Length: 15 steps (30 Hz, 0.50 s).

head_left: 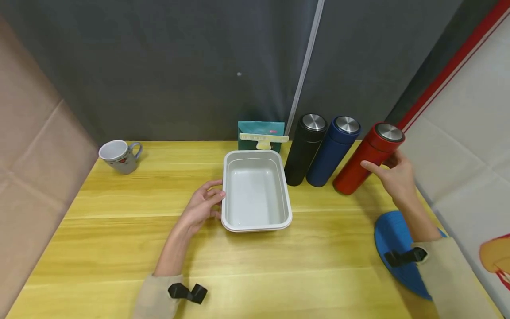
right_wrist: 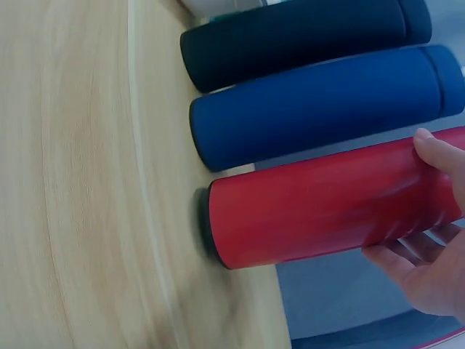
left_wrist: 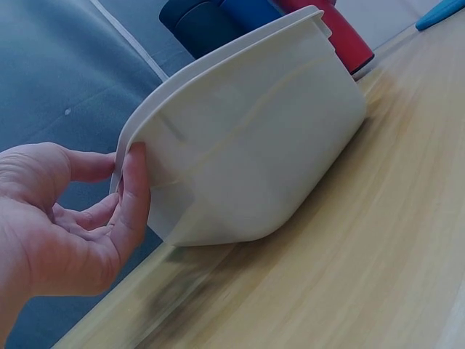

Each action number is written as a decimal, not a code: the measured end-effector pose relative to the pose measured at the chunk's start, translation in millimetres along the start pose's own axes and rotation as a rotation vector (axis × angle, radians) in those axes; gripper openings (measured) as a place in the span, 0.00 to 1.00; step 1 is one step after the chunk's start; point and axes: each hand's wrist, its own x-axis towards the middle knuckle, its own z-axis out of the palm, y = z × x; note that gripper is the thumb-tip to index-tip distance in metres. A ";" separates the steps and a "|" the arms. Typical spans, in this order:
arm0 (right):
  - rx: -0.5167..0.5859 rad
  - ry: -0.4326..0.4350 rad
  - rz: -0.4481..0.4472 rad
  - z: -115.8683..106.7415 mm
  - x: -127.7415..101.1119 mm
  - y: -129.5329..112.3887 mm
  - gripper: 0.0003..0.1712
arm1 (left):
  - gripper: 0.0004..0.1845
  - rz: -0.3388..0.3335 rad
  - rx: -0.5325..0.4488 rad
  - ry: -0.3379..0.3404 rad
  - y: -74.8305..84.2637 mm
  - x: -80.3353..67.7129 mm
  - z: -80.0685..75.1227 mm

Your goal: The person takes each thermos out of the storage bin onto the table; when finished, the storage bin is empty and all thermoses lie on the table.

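My left hand [head_left: 202,204] pinches the left rim of a white rectangular basin [head_left: 256,195], thumb on one side of the rim and fingers on the other in the left wrist view. The basin stands on the table near the middle, and its rim shows a doubled edge. At the right, my right hand [head_left: 398,177] grips a red thermos [head_left: 360,161] with a silver-topped lid, thumb on the near side and fingers round the far side. Just left of it stand a blue thermos [head_left: 331,153] and a black thermos [head_left: 304,150]. The right wrist view shows the red thermos upright beside the blue one.
A teal packet [head_left: 260,127] with a pale yellow clip [head_left: 264,139] stands behind the basin. A decorated mug [head_left: 121,157] sits at the back left. Under the right forearm lies a blue round mat [head_left: 394,239]. A dark partition [head_left: 179,71] closes off the back of the table.
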 end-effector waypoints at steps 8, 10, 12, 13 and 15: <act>-0.023 0.002 -0.032 6.1 12.2 16.6 0.32 | 0.27 -0.010 0.001 -0.018 -0.9 1.2 0.4; -0.026 -0.001 -0.040 8.5 14.9 17.3 0.32 | 0.27 -0.009 -0.006 -0.020 -0.9 1.2 -0.3; -0.023 -0.003 -0.040 10.7 17.3 17.4 0.33 | 0.27 -0.008 -0.013 -0.020 -0.6 1.2 -1.0; -0.023 -0.004 -0.038 11.6 18.4 17.4 0.33 | 0.27 -0.007 -0.013 -0.022 -0.4 1.2 -1.3; -0.025 -0.011 -0.031 13.1 20.3 17.8 0.34 | 0.27 -0.008 -0.018 -0.025 0.0 1.1 -1.5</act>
